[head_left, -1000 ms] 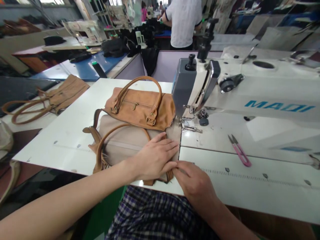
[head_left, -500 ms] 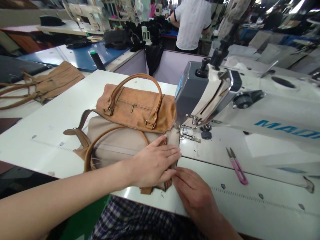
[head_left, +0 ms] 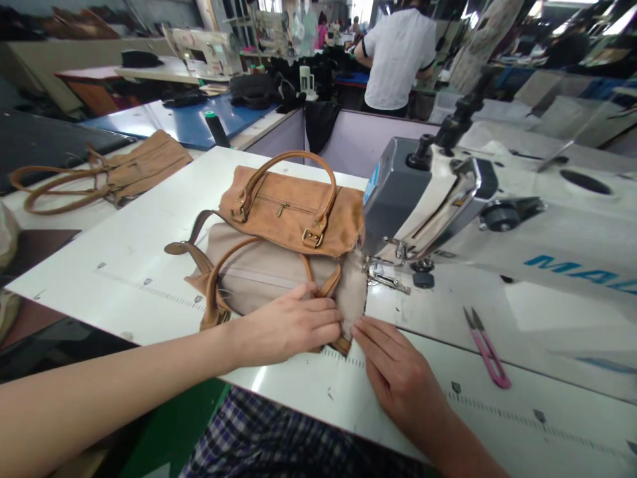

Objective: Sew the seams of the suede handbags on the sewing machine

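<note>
A tan leather handbag (head_left: 298, 194) lies unfolded on the white sewing table, its beige lining (head_left: 263, 275) towards me. My left hand (head_left: 288, 326) rests over the lower part of the bag, its fingers curled together on the lining and leather by the corner. Close by, my right hand (head_left: 398, 362) pinches the lining's right edge between thumb and fingers. The bag's far right edge lies at the presser foot (head_left: 391, 284) of the sewing machine (head_left: 537, 226). One bag handle (head_left: 298, 156) stands up; the nearer one is partly behind my left hand.
Pink-handled thread snips (head_left: 488, 348) lie right of my right hand. Another tan bag (head_left: 144, 166) is on the left, near a black thread cone (head_left: 217, 129). A person in a white shirt (head_left: 398, 60) stands beyond the lilac partition (head_left: 378, 136).
My left hand has drawn back left and its fingers have curled. More lining edge now shows between my hands, and the bag's lower corner has turned. The view has shifted slightly.
</note>
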A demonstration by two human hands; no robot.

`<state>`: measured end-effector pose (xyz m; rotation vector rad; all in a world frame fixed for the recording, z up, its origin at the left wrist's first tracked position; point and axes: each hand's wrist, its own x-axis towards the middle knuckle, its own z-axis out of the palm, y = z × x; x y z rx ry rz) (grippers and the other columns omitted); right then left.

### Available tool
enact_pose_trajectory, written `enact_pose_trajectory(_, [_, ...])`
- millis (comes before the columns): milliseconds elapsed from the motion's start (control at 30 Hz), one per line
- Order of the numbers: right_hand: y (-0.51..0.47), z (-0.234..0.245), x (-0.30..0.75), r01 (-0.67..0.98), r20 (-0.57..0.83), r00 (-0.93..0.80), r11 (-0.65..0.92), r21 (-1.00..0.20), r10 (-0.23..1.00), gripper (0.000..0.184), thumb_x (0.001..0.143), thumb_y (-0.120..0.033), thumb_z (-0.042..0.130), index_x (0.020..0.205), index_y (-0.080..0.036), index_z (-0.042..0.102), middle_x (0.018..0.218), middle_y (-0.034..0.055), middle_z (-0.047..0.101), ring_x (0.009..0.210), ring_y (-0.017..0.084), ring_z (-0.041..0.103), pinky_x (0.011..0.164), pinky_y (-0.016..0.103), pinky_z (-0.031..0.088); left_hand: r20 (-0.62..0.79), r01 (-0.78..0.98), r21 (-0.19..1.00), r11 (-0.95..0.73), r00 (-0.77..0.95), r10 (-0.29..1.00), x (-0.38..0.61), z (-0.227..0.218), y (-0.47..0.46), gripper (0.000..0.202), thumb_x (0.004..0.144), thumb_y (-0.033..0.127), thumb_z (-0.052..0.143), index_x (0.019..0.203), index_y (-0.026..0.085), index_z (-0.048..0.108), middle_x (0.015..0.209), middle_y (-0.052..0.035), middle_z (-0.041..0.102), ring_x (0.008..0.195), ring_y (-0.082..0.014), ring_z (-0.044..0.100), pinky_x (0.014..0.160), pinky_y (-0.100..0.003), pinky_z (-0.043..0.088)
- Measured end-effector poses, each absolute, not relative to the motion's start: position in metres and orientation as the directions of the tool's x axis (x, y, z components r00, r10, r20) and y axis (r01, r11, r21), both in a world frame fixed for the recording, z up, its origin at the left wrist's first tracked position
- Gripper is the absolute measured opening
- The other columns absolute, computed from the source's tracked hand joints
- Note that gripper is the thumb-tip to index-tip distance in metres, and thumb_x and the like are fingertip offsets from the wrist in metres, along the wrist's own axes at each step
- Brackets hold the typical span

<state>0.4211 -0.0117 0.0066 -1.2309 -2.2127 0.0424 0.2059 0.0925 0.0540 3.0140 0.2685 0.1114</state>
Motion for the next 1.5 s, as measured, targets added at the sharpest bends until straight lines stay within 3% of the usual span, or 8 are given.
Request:
enact_pose_trajectory(167, [-0.008, 0.008, 0.422, 0.750, 0.442, -0.393, 0.559, -0.352, 0.806, 0.037, 0.085, -0.001, 0.043, 0.116, -0.005, 0.063, 0.110, 0.0179, 0.065, 0.109, 0.024, 0.058, 0.091, 0.044, 0.057, 0.032, 0.121, 0.223, -0.967, 0.991, 0.131, 0.208, 0.052, 0.106, 0.027, 0.099, 0.021, 0.038, 0.121, 0.020, 0.054, 0.135, -0.0057, 0.055, 0.115, -0.0191, 0.053, 0.097, -0.037, 0.028])
enact_pose_trajectory(500, [0.025, 0.002, 0.434, 0.788, 0.487, -0.387, 0.555, -0.266, 0.783, 0.042, 0.081, -0.004, 0.043, 0.118, -0.010, 0.062, 0.111, 0.0143, 0.066, 0.106, 0.026, 0.058, 0.091, 0.049, 0.054, 0.027, 0.122, 0.230, -0.966, 0.991, 0.131, 0.222, 0.050, 0.141, 0.034, 0.096, 0.014, 0.037, 0.121, 0.024, 0.059, 0.131, -0.0024, 0.059, 0.114, -0.0203, 0.052, 0.096, -0.040, 0.027])
enact_pose_trajectory(900, [0.032, -0.001, 0.432, 0.879, 0.394, -0.335, 0.434, -0.197, 0.856, 0.049, 0.083, -0.010, 0.043, 0.130, 0.001, 0.051, 0.130, 0.0205, 0.054, 0.122, 0.031, 0.045, 0.107, 0.052, 0.041, 0.076, 0.154, 0.225, -0.962, 0.982, 0.174, 0.242, 0.039, 0.191, 0.032, 0.095, 0.018, 0.039, 0.120, 0.022, 0.059, 0.132, -0.0038, 0.058, 0.114, -0.0221, 0.051, 0.091, -0.039, 0.029])
enact_pose_trajectory(1067, [0.029, -0.004, 0.433, 0.873, 0.432, -0.322, 0.440, -0.208, 0.843, 0.047, 0.085, -0.012, 0.043, 0.131, -0.003, 0.050, 0.127, 0.0184, 0.056, 0.119, 0.030, 0.048, 0.104, 0.051, 0.043, 0.132, 0.193, 0.187, -0.963, 0.967, 0.219, 0.251, 0.031, 0.195, 0.037, 0.088, 0.012, 0.045, 0.124, 0.017, 0.056, 0.129, -0.0071, 0.059, 0.120, -0.0221, 0.049, 0.095, -0.039, 0.032])
enact_pose_trajectory(1167, [0.026, -0.009, 0.436, 0.866, 0.470, -0.328, 0.459, -0.197, 0.820, 0.044, 0.087, -0.013, 0.042, 0.130, -0.006, 0.050, 0.124, 0.0172, 0.058, 0.116, 0.029, 0.050, 0.100, 0.050, 0.046, 0.218, 0.212, 0.076, -0.974, 0.950, 0.223, 0.237, 0.037, 0.191, 0.043, 0.094, 0.011, 0.034, 0.136, 0.019, 0.043, 0.143, -0.0068, 0.046, 0.134, -0.0178, 0.036, 0.110, -0.042, 0.020])
enact_pose_trajectory(1267, [0.026, -0.014, 0.438, 0.858, 0.529, -0.327, 0.481, -0.182, 0.783, 0.042, 0.089, -0.016, 0.041, 0.130, -0.009, 0.050, 0.120, 0.0157, 0.059, 0.112, 0.028, 0.053, 0.096, 0.049, 0.047, 0.262, 0.438, -0.044, -0.898, 0.872, 0.412, 0.192, 0.052, 0.192, 0.059, 0.093, 0.037, 0.049, 0.146, 0.024, 0.025, 0.151, -0.0093, 0.032, 0.138, -0.0259, 0.028, 0.112, -0.049, 0.014])
enact_pose_trajectory(1367, [0.029, -0.013, 0.435, 0.844, 0.579, -0.350, 0.516, -0.147, 0.737, 0.045, 0.091, -0.019, 0.042, 0.135, -0.013, 0.046, 0.118, 0.0138, 0.060, 0.108, 0.027, 0.056, 0.091, 0.046, 0.050, 0.204, 0.745, -0.017, -0.666, 0.655, 0.727, 0.131, 0.062, 0.198, 0.077, 0.080, 0.065, 0.056, 0.137, 0.016, 0.040, 0.129, -0.0184, 0.051, 0.116, -0.0336, 0.049, 0.103, -0.053, 0.028])
enact_pose_trajectory(1500, [0.030, -0.006, 0.415, 0.801, 0.554, -0.442, 0.588, -0.111, 0.705, 0.050, 0.092, -0.024, 0.045, 0.141, -0.016, 0.040, 0.121, 0.0124, 0.059, 0.108, 0.025, 0.057, 0.088, 0.041, 0.054, 0.103, 0.776, -0.014, -0.630, 0.628, 0.771, 0.070, 0.059, 0.167, 0.047, 0.093, 0.057, 0.037, 0.091, 0.015, 0.057, 0.080, -0.0084, 0.062, 0.075, -0.0239, 0.060, 0.076, -0.038, 0.043])
